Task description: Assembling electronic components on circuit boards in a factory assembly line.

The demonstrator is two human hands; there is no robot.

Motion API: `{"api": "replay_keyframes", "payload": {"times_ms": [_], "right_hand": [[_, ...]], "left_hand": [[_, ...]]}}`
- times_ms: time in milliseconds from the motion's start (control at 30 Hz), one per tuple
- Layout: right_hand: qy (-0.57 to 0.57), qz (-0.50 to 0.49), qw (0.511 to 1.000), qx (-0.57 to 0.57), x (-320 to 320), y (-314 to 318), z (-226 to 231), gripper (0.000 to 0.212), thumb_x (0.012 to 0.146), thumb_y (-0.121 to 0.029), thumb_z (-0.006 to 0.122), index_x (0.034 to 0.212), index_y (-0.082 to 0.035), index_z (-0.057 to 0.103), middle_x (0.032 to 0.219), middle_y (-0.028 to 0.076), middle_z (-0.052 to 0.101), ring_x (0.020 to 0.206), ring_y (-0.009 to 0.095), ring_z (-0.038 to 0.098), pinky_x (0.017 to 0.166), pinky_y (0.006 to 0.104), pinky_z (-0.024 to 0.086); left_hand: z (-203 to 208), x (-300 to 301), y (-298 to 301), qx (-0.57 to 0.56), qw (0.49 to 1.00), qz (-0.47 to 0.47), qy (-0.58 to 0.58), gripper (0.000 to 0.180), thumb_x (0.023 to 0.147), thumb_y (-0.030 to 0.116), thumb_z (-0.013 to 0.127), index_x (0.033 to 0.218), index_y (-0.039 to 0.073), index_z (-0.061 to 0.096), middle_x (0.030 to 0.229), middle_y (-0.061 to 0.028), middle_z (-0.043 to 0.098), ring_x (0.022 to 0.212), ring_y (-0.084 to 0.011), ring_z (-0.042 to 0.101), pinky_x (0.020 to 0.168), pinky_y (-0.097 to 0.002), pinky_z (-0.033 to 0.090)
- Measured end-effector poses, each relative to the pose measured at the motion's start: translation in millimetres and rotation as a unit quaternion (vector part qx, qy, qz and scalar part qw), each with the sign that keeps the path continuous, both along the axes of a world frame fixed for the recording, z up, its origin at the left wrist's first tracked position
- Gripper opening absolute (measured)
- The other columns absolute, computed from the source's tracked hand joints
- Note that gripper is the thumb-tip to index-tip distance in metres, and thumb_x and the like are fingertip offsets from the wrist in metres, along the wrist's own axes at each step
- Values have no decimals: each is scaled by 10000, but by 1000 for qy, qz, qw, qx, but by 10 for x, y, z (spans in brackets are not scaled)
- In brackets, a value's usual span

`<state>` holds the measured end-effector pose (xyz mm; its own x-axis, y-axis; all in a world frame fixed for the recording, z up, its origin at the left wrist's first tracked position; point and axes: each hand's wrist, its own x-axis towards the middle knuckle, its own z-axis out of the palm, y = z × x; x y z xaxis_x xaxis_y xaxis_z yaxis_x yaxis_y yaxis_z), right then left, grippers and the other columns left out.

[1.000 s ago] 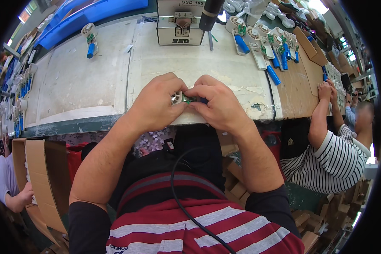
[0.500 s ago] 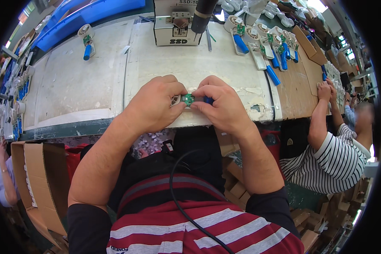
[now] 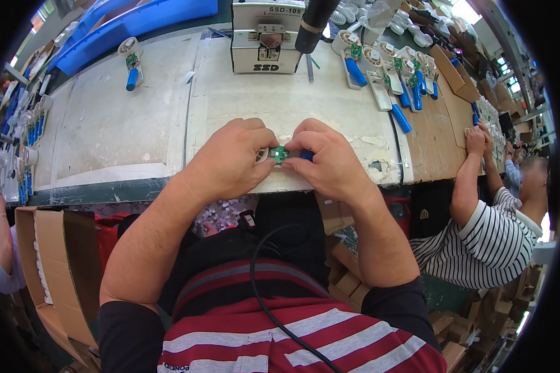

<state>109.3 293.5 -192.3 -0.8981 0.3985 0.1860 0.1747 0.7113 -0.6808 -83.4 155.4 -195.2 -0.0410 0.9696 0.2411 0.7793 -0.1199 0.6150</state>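
Note:
Near the front edge of the worktable I hold a small handheld fan's white half-shell (image 3: 262, 155) between both hands. A green circuit board (image 3: 280, 153) shows in its middle, and the end of a blue battery (image 3: 306, 155) peeks out under my right fingers. My left hand (image 3: 238, 156) is closed round the fan's round head, covering much of it. With thumb and index finger together, my right hand (image 3: 331, 158) pinches at the edge of the board on the handle side. What lies right under the fingertips is hidden.
A similar fan assembly (image 3: 130, 64) lies at the far left, and several more (image 3: 389, 71) cluster at the right. A metal machine (image 3: 267, 40) stands at the back beside a dark hanging tool (image 3: 314, 25). A co-worker in a striped shirt (image 3: 491, 239) sits at right; a blue bin (image 3: 130, 28) is behind.
The scene has shifted slightly down in view. Both hands keep their hold on the fan, with only small finger movement around the circuit board.

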Motion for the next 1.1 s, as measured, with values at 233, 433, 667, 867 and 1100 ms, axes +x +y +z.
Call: {"api": "replay_keyframes", "payload": {"times_ms": [233,433,667,867,1100], "right_hand": [[11,49,999,-20,-27,234,66,425,827,-204,911,1182,-38,749,1101,110,687,1019,288,696,891,412,570],[362,-194,908,-79,-753,901,327,782,851,-240,960,1463,21,548,1294,98,641,1242,227,628,907,357,572],[458,-58,860,-216,-1310,1202,510,436,953,21,722,1342,-11,528,876,52,658,588,145,633,520,305,523],[463,-1,852,-245,-958,608,611,425,934,-29,740,1316,7,556,927,127,707,697,230,718,674,382,619],[425,-33,869,-250,-576,64,581,497,956,-29,686,1397,133,527,844,126,683,643,233,692,656,365,602]], "left_hand": [[-9,-37,4,2,1000,-11,5,221,858,117,804,1057,40,742,976,-133,692,964,-362,654,887,-458,534],[23,-16,-1,0,1000,-8,11,217,853,117,796,1047,35,742,992,-130,690,981,-356,645,900,-460,536],[16,-6,-2,-17,1000,-1,2,219,856,126,794,1049,34,749,1007,-129,693,992,-353,644,908,-457,538],[-16,-35,-7,-3,1000,-4,-7,223,858,130,794,1054,33,746,1012,-134,690,1006,-367,649,919,-465,538],[-20,-38,5,6,1000,-6,-11,233,843,115,808,1049,33,736,1009,-137,690,1014,-375,651,921,-465,536]]}}
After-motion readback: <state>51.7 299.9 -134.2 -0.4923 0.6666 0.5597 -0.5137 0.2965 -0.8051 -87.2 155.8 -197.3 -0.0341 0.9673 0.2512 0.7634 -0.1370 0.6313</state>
